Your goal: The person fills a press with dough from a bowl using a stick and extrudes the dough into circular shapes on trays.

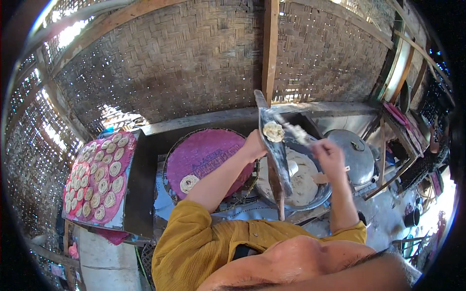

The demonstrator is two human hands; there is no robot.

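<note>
A narrow dark wooden board (279, 162), dusted white, stands tilted in front of me. My left hand (255, 145) is closed at its left edge, with the fingers partly hidden behind the board. On the upper part of the board lies a pale dough coil (274, 131). To the right, my right hand (330, 157) is closed in a pinch on a lumpy, whitish strand of dough (298, 134), blurred by motion, which stretches toward the board's top. Beneath the board and right hand, a wide metal basin (326, 196) holds pale flour or dough (303, 182).
Left of the basin, a round tray covered with pink-purple cloth (208, 153) bears one dough coil (189, 183). Farther left, several coils (103, 186) lie on a sloping pink cloth. A lidded metal pot (352, 153) stands at right. Behind rise a woven wall (184, 58) and a post (270, 53).
</note>
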